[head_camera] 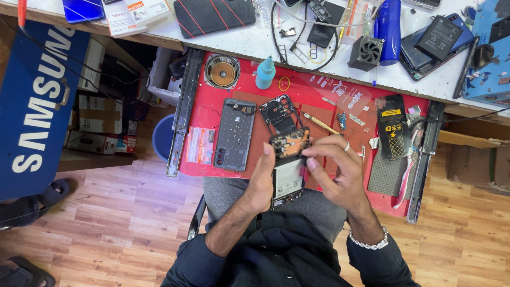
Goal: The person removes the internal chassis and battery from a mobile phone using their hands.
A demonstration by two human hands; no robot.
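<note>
Left hand [260, 183]: at centre of the frame, curled around the left edge of the opened phone [288, 172], thumb up along its side, holding it.
Right hand [340, 172]: just right of centre, fingers bent and pinched at the phone's upper right corner; a ring on one finger, a beaded bracelet [367, 243] at the wrist. Whether it grips a small part I cannot tell.
Opened phone: back removed, circuit board and battery showing, held upright over the lap between both hands, at the lower edge of the red mat [319, 106].
Back cover [235, 134]: grey, lying flat on the mat, left of the phone, apart from it.
Inner frame [281, 116]: black, on the mat just above the phone.
Small bottle [265, 73]: teal, upright near the mat's upper edge.
Round coil [222, 72]: copper, upper left of the mat.
Toothbrush [406, 178]: pink and white, lower right of the mat.
Bench [255, 40]: white, across the top of the frame, carrying phones, cables and a small fan [365, 52].
</note>
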